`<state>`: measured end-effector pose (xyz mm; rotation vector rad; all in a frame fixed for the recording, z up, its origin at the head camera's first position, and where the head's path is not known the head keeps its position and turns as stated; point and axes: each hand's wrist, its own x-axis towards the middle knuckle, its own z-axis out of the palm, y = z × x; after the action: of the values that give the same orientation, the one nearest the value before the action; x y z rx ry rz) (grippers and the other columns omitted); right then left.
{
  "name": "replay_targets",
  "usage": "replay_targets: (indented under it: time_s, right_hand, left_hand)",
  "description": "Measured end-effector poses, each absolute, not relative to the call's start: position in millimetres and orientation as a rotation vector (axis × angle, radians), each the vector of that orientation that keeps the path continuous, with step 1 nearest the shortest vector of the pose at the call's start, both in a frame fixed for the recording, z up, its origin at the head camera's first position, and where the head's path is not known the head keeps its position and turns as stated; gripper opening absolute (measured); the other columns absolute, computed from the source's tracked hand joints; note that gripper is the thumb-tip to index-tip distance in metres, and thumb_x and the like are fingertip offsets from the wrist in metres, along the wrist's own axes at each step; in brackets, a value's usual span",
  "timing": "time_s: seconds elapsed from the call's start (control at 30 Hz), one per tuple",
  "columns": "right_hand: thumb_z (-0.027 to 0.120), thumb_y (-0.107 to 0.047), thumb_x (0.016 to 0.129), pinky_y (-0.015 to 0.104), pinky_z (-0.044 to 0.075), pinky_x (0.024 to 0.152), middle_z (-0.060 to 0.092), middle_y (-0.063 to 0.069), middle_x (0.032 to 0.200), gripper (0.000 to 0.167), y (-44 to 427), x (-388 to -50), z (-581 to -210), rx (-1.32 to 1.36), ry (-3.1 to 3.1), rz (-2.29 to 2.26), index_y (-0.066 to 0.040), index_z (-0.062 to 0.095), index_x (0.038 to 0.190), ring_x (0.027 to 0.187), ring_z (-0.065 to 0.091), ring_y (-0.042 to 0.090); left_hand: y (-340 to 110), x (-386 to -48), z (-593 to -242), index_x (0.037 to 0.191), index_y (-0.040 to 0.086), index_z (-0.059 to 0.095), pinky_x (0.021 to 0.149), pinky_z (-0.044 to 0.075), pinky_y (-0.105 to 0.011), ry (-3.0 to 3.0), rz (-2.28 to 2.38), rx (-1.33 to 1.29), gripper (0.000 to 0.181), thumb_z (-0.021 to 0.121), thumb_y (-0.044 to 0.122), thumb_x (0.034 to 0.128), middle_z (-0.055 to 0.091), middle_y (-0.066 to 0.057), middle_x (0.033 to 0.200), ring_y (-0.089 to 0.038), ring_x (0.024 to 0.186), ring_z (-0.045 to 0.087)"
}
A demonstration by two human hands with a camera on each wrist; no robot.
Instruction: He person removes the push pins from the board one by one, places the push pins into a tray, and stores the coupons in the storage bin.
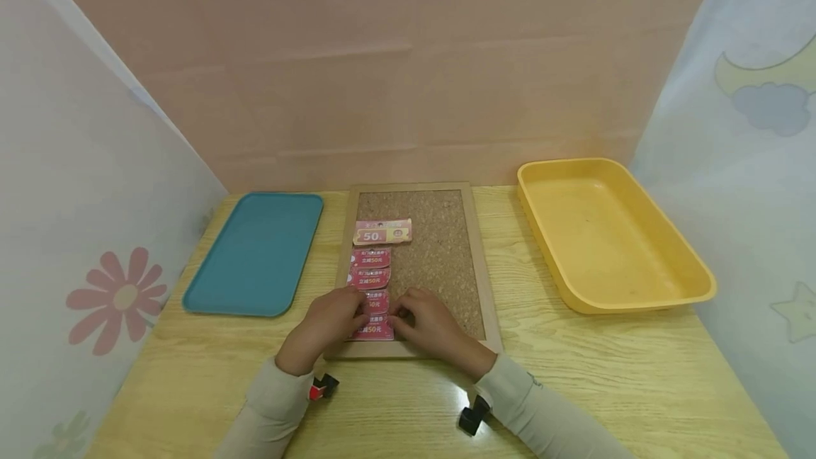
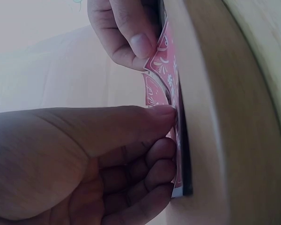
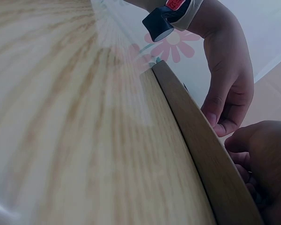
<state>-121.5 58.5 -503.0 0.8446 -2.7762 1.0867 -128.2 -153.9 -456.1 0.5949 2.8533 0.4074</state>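
Showing “50” only in head view: coupons

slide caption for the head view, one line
Left hand and right hand at pink coupons on a framed corkboard, between teal tray and yellow tub.

Head view above, facing forward, down; wrist views low, close, sharing left hand, right hand

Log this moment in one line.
left hand: touching lower coupons; right hand: touching coupons' right edge; corkboard: between teal tray, yellow tray
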Motion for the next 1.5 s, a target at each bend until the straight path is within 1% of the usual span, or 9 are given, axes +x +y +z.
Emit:
replay_targets:
  time_s: [0.4, 0.6, 0.77, 0.93, 1.1, 1.3, 1.5]
  right_hand:
    - [0.071, -0.034, 0.090, 0.025, 0.044, 0.071, 0.054, -0.017, 0.084, 0.010, 57, -120, -506, 0.846, -2.780, 1.080, -0.025, 0.068, 0.085, 0.080, 0.050, 0.004]
    - [0.072, -0.031, 0.089, 0.025, 0.044, 0.070, 0.054, -0.016, 0.083, 0.009, 58, -120, -505, 0.855, -2.748, 1.081, -0.024, 0.067, 0.084, 0.079, 0.050, 0.003]
    - [0.072, -0.030, 0.088, 0.025, 0.044, 0.070, 0.055, -0.016, 0.083, 0.009, 59, -121, -504, 0.860, -2.733, 1.089, -0.024, 0.067, 0.083, 0.079, 0.050, 0.004]
    - [0.071, -0.032, 0.089, 0.025, 0.044, 0.070, 0.054, -0.017, 0.083, 0.010, 59, -123, -507, 0.855, -2.751, 1.075, -0.025, 0.067, 0.084, 0.079, 0.050, 0.002]
    - [0.071, -0.032, 0.089, 0.025, 0.044, 0.071, 0.054, -0.017, 0.083, 0.010, 60, -124, -506, 0.849, -2.760, 1.075, -0.025, 0.066, 0.083, 0.080, 0.049, 0.003]
    - [0.072, -0.031, 0.089, 0.026, 0.044, 0.071, 0.054, -0.016, 0.084, 0.010, 60, -124, -505, 0.867, -2.742, 1.088, -0.024, 0.067, 0.084, 0.079, 0.049, 0.004]
    - [0.071, -0.031, 0.089, 0.026, 0.044, 0.071, 0.055, -0.016, 0.084, 0.009, 60, -124, -508, 0.884, -2.734, 1.081, -0.024, 0.067, 0.085, 0.080, 0.049, 0.004]
  left_hand:
    - [-157, -128, -458, 0.073, 0.021, 0.060, 0.051, 0.038, -0.028, 2.836, 0.415, 0.582, 0.019, 0.069, 0.023, 0.0898, 0.048, 0.008, 0.070, -0.010, 0.060, 0.044]
    - [-156, -128, -457, 0.076, 0.021, 0.061, 0.052, 0.039, -0.029, 2.825, 0.426, 0.589, 0.016, 0.072, 0.022, 0.0872, 0.049, 0.008, 0.072, -0.010, 0.062, 0.044]
    - [-152, -126, -455, 0.076, 0.018, 0.060, 0.053, 0.040, -0.030, 2.851, 0.397, 0.587, 0.017, 0.073, 0.022, 0.0860, 0.049, 0.007, 0.072, -0.011, 0.063, 0.044]
    - [-148, -123, -453, 0.076, 0.014, 0.059, 0.056, 0.042, -0.032, 2.878, 0.403, 0.571, 0.017, 0.072, 0.019, 0.0856, 0.051, 0.003, 0.074, -0.013, 0.065, 0.045]
    - [-148, -124, -454, 0.077, 0.013, 0.059, 0.058, 0.042, -0.032, 2.878, 0.424, 0.598, 0.016, 0.071, 0.020, 0.0865, 0.050, 0.003, 0.075, -0.014, 0.067, 0.045]
    - [-158, -129, -459, 0.084, 0.012, 0.062, 0.066, 0.044, -0.032, 2.815, 0.522, 0.710, 0.014, 0.073, 0.021, 0.0867, 0.053, 0.004, 0.079, -0.012, 0.073, 0.047]
    - [-166, -134, -461, 0.089, 0.012, 0.065, 0.070, 0.047, -0.032, 2.731, 0.662, 0.747, 0.008, 0.073, 0.015, 0.0865, 0.057, 0.006, 0.084, -0.010, 0.075, 0.050]
